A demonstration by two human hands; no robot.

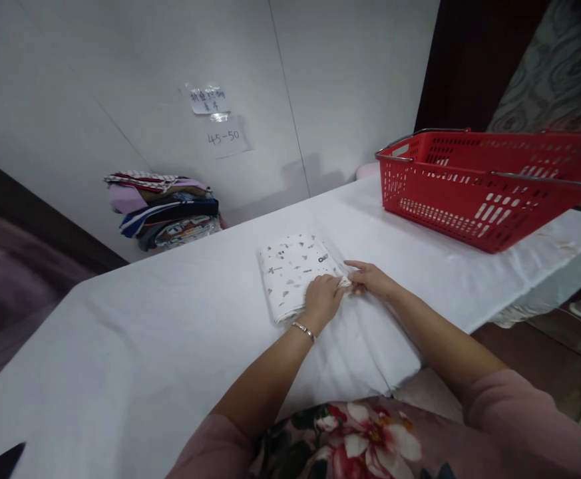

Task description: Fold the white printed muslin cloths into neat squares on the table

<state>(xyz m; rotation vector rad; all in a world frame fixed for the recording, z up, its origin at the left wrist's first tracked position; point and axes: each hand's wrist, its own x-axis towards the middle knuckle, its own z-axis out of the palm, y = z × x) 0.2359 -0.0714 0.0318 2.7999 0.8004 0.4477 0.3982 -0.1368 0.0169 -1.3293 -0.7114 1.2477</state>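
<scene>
A folded white cloth point(293, 269) with a small scattered print lies flat on the white-covered table point(180, 319). My left hand point(323, 297), a silver bracelet at its wrist, rests on the cloth's near right part, its fingers closed on the fabric by the edge. Just right of it, my right hand point(369, 279) pinches a small turned-up corner of the same cloth. One finger of that hand points outward. The fingertips of both hands nearly meet, and part of the edge between them is hidden.
To the right stands a red plastic basket point(440, 199) with metal handles. Beyond the table's far edge is a stack of folded clothes point(165, 209). Two handwritten paper notes point(227, 138) are on the wall. A dark object point(0, 462) shows at the lower left corner.
</scene>
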